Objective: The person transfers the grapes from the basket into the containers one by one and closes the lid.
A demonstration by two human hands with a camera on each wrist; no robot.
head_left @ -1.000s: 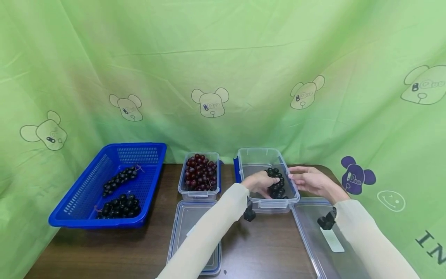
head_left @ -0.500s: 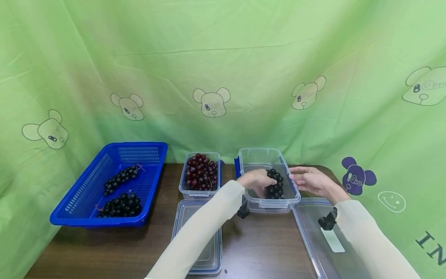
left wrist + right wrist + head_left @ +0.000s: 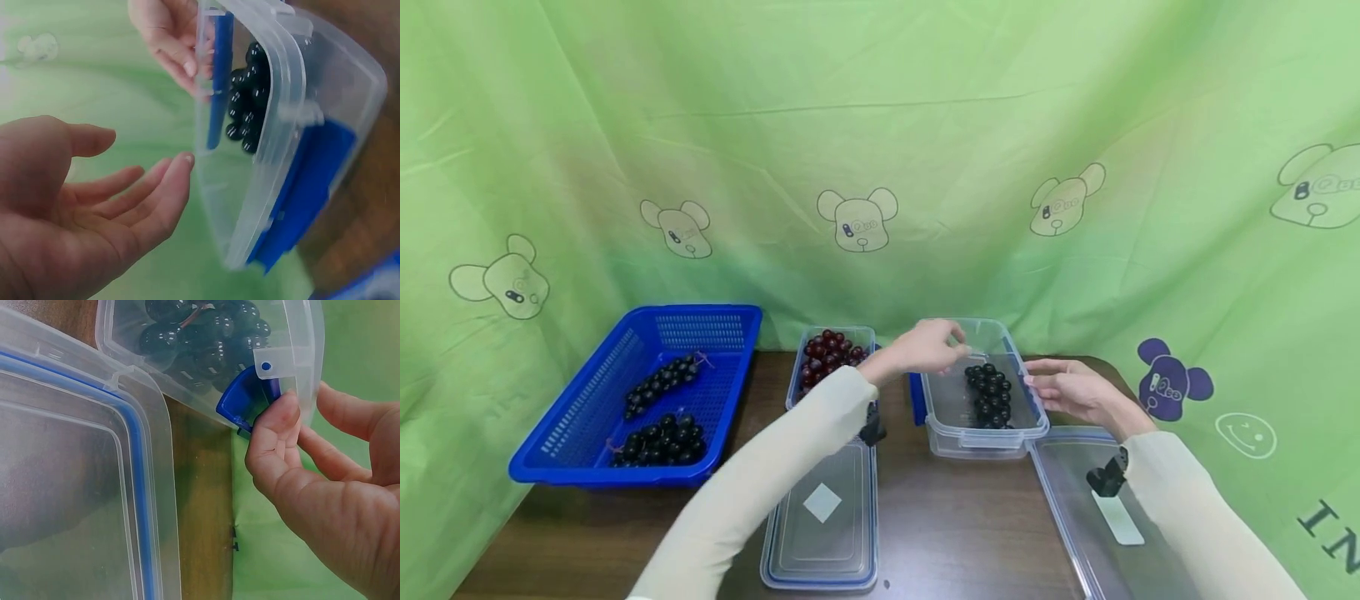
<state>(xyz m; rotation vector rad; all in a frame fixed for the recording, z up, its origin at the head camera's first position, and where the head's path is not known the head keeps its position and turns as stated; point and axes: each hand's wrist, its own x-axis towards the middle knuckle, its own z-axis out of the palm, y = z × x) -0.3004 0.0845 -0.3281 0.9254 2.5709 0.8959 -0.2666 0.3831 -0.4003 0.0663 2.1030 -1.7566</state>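
My left hand is raised above the left side of a clear plastic food container, fingers loosely bent and holding nothing. In the left wrist view that hand has its thumb and fingers apart, beside the container wall. A bunch of black grapes lies inside, toward the container's right. My right hand stays at the container's right side. In the right wrist view, its thumb and fingers hold the blue side latch near the rim; part of the grip is hidden behind the hand.
A blue basket at left carries two bunches of black grapes. A smaller container holds red grapes, partly covered by my left arm. Two lids lie on the table: a small lid and a large lid. A green curtain hangs behind.
My left hand has let go of the black grapes and risen up and to the left out of the container. The grapes stay inside. My right hand has hardly moved.
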